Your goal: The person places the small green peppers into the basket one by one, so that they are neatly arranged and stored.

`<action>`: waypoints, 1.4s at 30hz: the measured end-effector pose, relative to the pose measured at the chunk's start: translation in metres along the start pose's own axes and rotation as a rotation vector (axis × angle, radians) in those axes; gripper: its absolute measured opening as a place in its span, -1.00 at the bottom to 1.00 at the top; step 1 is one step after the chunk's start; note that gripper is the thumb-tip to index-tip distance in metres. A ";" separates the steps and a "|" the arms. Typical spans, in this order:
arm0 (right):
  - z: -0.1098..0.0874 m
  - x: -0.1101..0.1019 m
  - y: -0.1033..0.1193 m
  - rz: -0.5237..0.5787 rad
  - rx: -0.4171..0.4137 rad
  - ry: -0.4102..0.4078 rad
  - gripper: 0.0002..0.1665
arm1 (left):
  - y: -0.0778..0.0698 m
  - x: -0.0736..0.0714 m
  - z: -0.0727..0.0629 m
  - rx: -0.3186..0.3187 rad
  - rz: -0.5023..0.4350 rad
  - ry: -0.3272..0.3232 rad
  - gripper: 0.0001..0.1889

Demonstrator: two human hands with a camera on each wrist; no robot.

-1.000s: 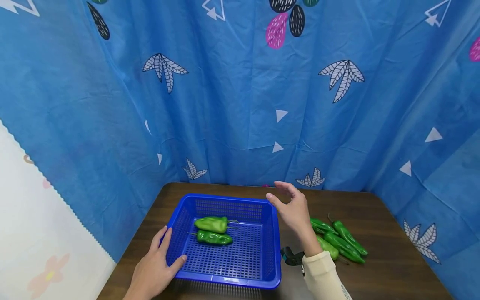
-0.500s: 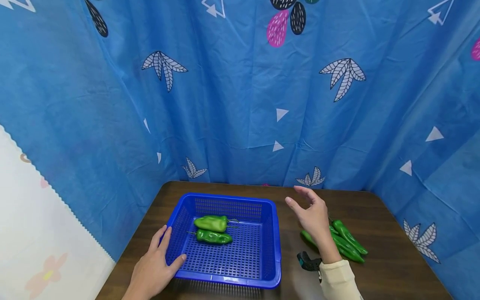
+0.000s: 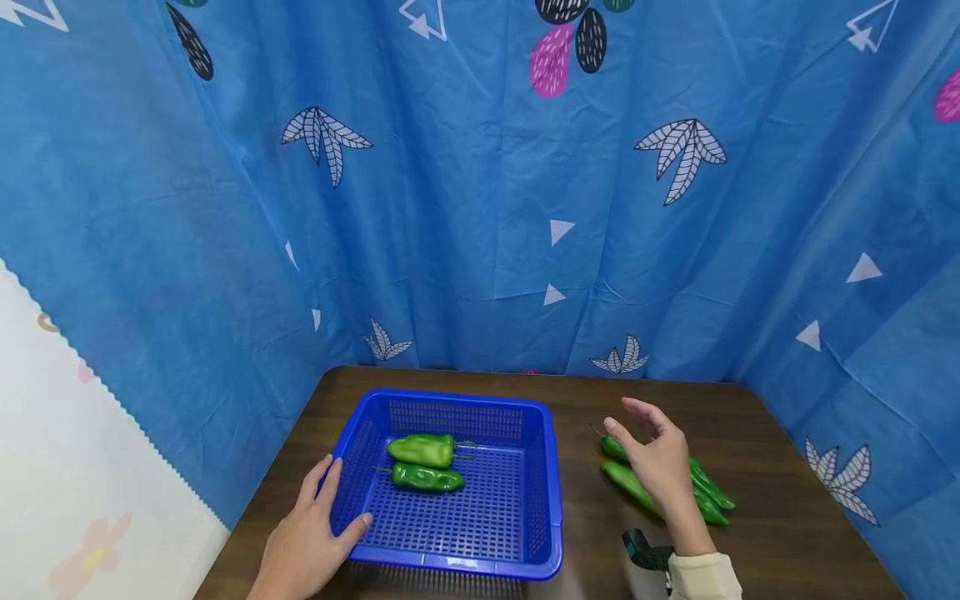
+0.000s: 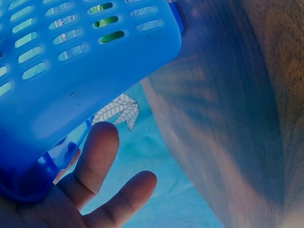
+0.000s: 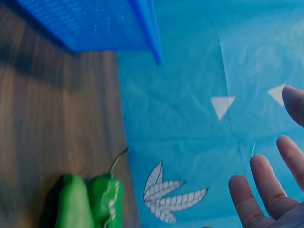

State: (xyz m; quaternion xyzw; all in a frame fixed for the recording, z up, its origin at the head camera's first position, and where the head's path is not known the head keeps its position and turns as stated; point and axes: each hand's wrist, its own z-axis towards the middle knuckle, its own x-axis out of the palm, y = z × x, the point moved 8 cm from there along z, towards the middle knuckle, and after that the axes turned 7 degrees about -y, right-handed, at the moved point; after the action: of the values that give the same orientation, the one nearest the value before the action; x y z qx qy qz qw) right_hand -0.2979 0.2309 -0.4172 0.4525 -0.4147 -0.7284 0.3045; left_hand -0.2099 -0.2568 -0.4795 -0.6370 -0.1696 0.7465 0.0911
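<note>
Against the left rim of a blue plastic basket [image 3: 465, 562] rests my left hand [image 3: 303, 533], its fingers spread and fairly straight, thumb by the near-left corner. The left wrist view shows two loose fingers [image 4: 102, 156] beside the basket wall. Inside the basket lie a light green pepper [image 3: 423, 450] and a darker green pepper [image 3: 427, 477]. My right hand [image 3: 663, 458], thumb and fingers apart, holds nothing. It hovers over several green peppers on the table, partly hiding them; a light green pepper [image 3: 630, 485] shows to its left.
A brown wooden table [image 3: 585, 517] bears the basket and the loose peppers. Behind it hangs a blue patterned curtain [image 3: 480, 208], and a white cloth [image 3: 90, 467] is at the left. A black device [image 3: 645, 550] sits at the right wrist.
My right hand has moved right and nearer, away from the basket's right rim to above the loose peppers. The left hand and basket stay put.
</note>
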 end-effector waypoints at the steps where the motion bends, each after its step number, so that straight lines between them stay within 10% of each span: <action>1: -0.001 -0.002 -0.004 -0.013 0.013 -0.004 -0.33 | 0.000 0.000 0.000 -0.002 0.003 0.001 0.08; 42: -0.057 -0.044 -0.124 -0.324 0.210 0.035 -0.21 | -0.001 -0.001 -0.001 -0.015 -0.002 0.006 0.09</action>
State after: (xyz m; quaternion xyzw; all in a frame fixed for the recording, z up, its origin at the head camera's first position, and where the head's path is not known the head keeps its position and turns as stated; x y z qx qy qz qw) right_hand -0.2360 0.3065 -0.5221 0.5552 -0.4046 -0.7127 0.1415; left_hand -0.2084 -0.2563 -0.4789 -0.6398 -0.1757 0.7431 0.0876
